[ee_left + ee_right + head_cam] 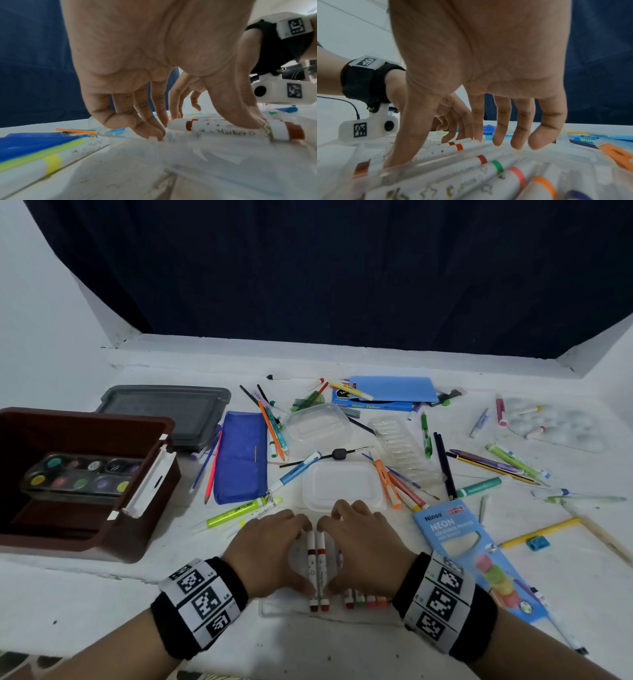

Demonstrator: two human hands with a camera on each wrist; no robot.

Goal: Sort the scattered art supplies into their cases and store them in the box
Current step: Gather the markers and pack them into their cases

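Observation:
A clear marker case [274,609] lies at the near edge of the white table, with several markers [366,599] seated in its right half. My left hand [270,546] and right hand [359,546] meet over it. The left thumb [248,119] presses on a brown-capped marker [311,563], and the bent left fingers touch down at its far end. My right thumb and index finger press the red-capped marker [321,563] beside it, while the other right fingers [522,128] hover straight above the row of markers [488,169]. The brown storage box [150,529] at left holds a watercolour palette [82,474].
A blue pouch [241,457], a grey lid [171,409] and yellow markers [239,511] lie left of centre. Clear tubs [342,484] sit just beyond my hands. A neon pencil box [459,539] lies at right, with several pens and pencils [496,467] scattered behind.

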